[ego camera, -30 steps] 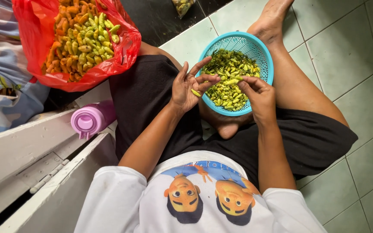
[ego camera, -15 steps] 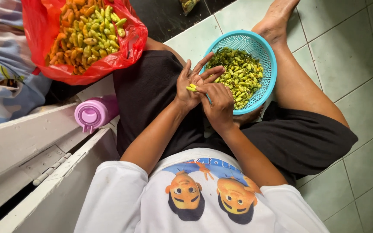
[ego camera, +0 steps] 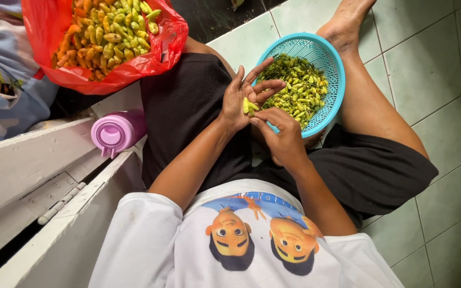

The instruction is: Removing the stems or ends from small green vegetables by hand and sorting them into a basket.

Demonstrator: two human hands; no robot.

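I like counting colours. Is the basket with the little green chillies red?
No, the basket holding the green chillies is light blue; the red thing is the plastic bag.

The floor (ego camera: 444, 69) is made of big, pale green tiles with thin grey lines between them. At the top, a dark, shiny strip of floor (ego camera: 209, 16) runs next to the tiles. On the left stands a white painted wooden ledge (ego camera: 22, 160) with a metal hinge (ego camera: 60, 202) on it. Some patterned cloth (ego camera: 1, 80) in blue and grey lies in the top left corner. The light is soft and even, like daylight.
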